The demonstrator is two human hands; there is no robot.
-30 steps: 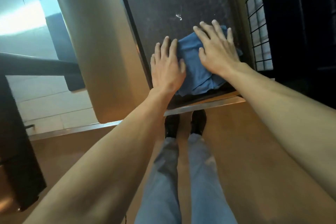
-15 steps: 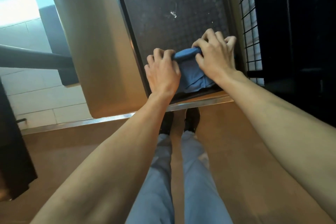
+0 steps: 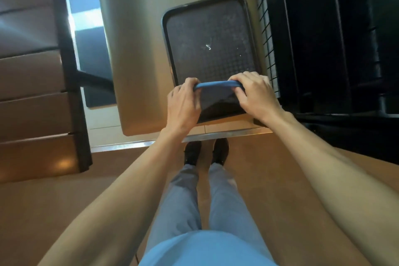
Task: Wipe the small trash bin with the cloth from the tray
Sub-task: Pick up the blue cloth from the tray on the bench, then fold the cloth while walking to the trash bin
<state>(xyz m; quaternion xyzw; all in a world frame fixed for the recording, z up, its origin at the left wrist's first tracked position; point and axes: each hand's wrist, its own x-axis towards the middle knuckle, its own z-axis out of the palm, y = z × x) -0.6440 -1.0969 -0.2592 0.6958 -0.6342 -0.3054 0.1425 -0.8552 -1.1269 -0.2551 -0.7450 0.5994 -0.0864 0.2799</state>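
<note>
Because the cloth [image 3: 218,93] is soft and light, you can expect it to sag and fold wherever you don't support it, and that's what it's doing: the top edge is pulled into a taut blue band between your 2 hands, with the rest hanging below in shadow, over the near end of the tray [image 3: 207,17]. It won't slip or break, I'd judge, but it will bunch, so the top corners are the right place to hold it. Your left hand [image 3: 183,103] is curled tight around the left end, fingers wrapped over the edge. Your right hand [image 3: 255,95] is closed the same way on the right end, knuckles up. Both are clamped on fabric, with nothing else in either one. The tray's dark textured floor is bare beyond the cloth, apart from a few pale specks. It sits on the tan table [image 3: 138,49], hard against the wire grid [image 3: 266,34] on your right. No small trash bin shows anywhere, so wiping hasn't started.
</note>
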